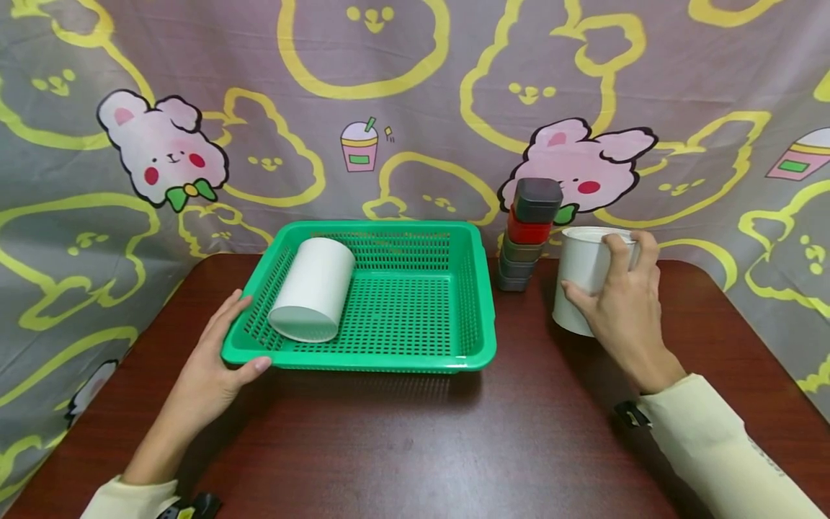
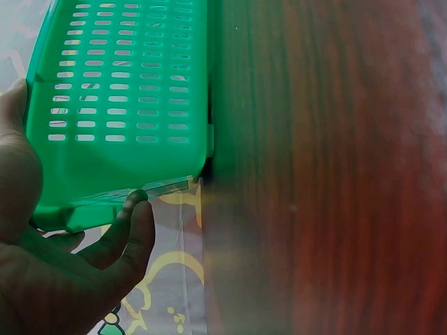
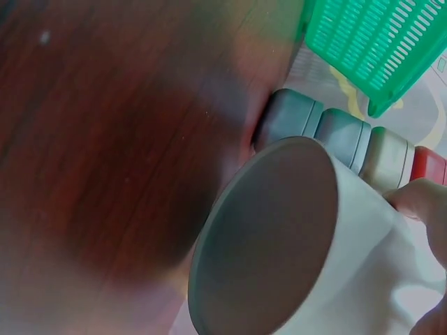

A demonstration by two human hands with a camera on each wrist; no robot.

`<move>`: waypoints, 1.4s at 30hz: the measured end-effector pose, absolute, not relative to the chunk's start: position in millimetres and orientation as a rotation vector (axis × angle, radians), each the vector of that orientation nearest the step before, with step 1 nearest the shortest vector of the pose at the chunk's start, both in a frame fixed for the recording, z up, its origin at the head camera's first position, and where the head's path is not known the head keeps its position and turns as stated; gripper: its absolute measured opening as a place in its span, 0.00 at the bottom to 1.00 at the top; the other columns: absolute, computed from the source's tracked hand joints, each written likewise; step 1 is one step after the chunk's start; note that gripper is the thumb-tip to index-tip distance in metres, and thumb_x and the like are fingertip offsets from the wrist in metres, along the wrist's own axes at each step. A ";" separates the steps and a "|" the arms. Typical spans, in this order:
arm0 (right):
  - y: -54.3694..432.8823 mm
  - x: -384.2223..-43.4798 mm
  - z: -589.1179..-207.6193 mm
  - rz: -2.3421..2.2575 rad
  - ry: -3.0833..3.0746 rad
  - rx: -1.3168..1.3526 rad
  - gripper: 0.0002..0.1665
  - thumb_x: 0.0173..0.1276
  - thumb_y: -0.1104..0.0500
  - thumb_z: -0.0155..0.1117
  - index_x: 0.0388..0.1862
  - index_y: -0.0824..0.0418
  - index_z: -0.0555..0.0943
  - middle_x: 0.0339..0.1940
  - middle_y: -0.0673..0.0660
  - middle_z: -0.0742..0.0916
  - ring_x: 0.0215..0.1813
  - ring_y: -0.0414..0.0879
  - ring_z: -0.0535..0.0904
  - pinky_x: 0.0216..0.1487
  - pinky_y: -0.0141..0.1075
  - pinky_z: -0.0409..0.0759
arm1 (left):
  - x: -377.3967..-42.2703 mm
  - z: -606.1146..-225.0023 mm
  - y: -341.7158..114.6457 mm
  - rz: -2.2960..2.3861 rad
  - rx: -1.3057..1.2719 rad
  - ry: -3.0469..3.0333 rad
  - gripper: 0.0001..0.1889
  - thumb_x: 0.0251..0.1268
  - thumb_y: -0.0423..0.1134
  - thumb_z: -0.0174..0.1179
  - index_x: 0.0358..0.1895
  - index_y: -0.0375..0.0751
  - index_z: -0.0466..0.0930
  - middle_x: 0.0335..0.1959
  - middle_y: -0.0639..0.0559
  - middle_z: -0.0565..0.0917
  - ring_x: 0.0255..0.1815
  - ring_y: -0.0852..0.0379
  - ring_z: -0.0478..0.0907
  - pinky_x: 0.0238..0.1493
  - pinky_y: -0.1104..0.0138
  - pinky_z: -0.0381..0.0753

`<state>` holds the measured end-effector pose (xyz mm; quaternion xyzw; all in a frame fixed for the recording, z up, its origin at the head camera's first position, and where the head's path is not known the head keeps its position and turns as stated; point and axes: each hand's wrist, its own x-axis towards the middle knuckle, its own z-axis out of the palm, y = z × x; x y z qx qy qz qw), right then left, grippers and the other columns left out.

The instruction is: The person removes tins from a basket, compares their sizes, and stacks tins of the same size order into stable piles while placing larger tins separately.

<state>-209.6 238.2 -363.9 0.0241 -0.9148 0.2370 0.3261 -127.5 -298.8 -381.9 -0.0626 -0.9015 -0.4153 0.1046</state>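
My left hand [image 1: 201, 375] grips the front left corner of a green plastic basket [image 1: 382, 362], thumb on the front rim and fingers along the left side. In the left wrist view the fingers curl around the corner of the basket [image 2: 119, 164]. Inside the basket, toward its left, a white cylindrical canister [image 1: 315, 277] lies on its side. My right hand [image 1: 629, 306] holds a second white canister [image 1: 580, 277] around its upper part, near upright. The right wrist view shows this canister's round grey base [image 3: 269, 237], raised from the table.
Between the basket and the right canister stands a stack of several small rounded boxes, with a dark one [image 1: 538, 200] on top and a red one [image 1: 527, 229] below. A patterned cloth [image 1: 415, 108] hangs behind the dark wood table [image 1: 402, 447].
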 end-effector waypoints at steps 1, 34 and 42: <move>238.1 -209.5 -364.5 0.621 -2.389 0.065 0.46 0.60 0.57 0.79 0.71 0.58 0.62 0.73 0.70 0.61 0.62 0.78 0.68 0.43 0.78 0.76 | -127.4 -382.3 -299.0 -1.221 -0.184 -2.658 0.52 0.60 0.33 0.75 0.85 0.44 0.53 0.88 0.41 0.47 0.85 0.30 0.45 0.72 0.28 0.50; 239.7 -209.7 -369.0 0.540 -2.347 0.044 0.30 0.62 0.61 0.74 0.54 0.72 0.68 0.64 0.74 0.71 0.59 0.78 0.71 0.45 0.75 0.74 | -127.2 -382.6 -298.5 -1.227 -0.183 -2.658 0.51 0.61 0.35 0.75 0.84 0.43 0.53 0.88 0.40 0.46 0.85 0.29 0.45 0.73 0.27 0.48; 239.0 -205.0 -363.2 0.542 -2.311 0.053 0.34 0.60 0.59 0.76 0.57 0.72 0.69 0.65 0.76 0.71 0.60 0.79 0.72 0.50 0.75 0.73 | -127.4 -380.8 -297.8 -1.226 -0.182 -2.655 0.51 0.61 0.35 0.76 0.84 0.42 0.54 0.88 0.40 0.46 0.85 0.28 0.45 0.73 0.27 0.48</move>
